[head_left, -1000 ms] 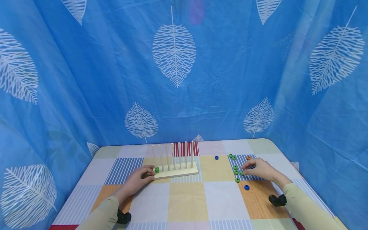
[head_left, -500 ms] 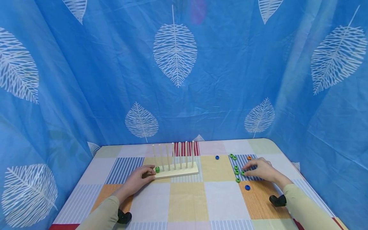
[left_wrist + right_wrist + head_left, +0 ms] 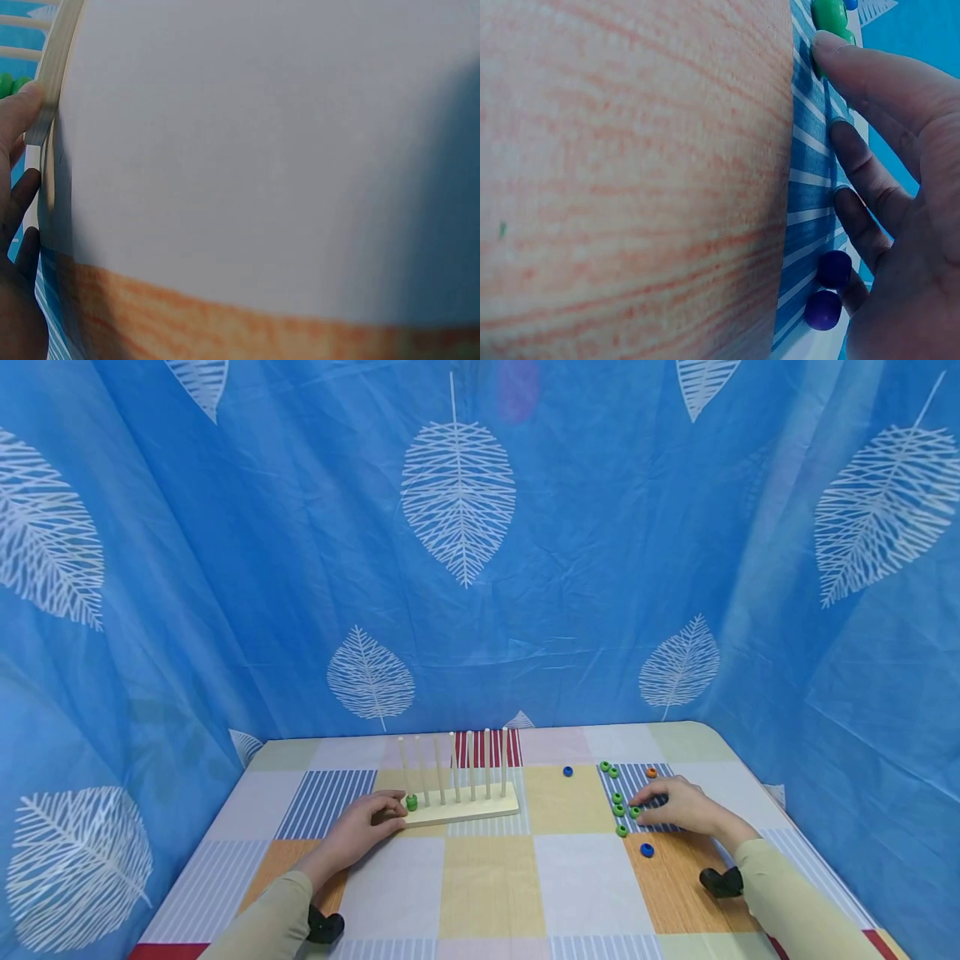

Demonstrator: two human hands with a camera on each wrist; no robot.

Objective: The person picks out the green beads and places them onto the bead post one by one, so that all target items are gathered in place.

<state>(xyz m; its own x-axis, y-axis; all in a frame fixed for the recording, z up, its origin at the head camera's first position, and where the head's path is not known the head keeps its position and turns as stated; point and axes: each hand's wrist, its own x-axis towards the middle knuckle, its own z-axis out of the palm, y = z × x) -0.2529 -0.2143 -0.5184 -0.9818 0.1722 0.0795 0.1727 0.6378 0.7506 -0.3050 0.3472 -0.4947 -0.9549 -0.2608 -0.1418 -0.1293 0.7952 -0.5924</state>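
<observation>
- Near blue bead [image 3: 647, 851]: loose on the cloth-covered desk [image 3: 487, 893], to the right of the peg rack [image 3: 480, 810] and nearer than it. Judged light, hard and apt to roll.
- Left hand [image 3: 369, 827]: grips the rack's left end, thumb at the front edge, fingers bent about the end.
- Right hand [image 3: 678, 806]: well apart from the rack, on its right. Thumb and index finger pinch a green bead [image 3: 635, 812]; the pressure applied cannot be told. The sides are the sound place to hold, leaving the hole free.
- Rack: pale base, seven upright pegs. Judged to be stiff, light wood, easily shifted unless steadied; hold by the base, since the slim pegs appear the weaker part.
- Threaded green beads [image 3: 412, 802]: low on the rack's leftmost peg, apparently two.
- Loose green beads [image 3: 617, 797]: five, right of the rack, between it and the right hand. Glossy; judged slippery but unlikely to break. A light fingertip hold suits.
- Purple beads [image 3: 834, 270]: two, right of the rack, by the right hand's little finger; colour uncertain.
- Far blue bead [image 3: 567, 772]: right of the rack, beyond its base.
- Orange bead [image 3: 652, 772]: farther right of the rack, beyond the right hand.
</observation>
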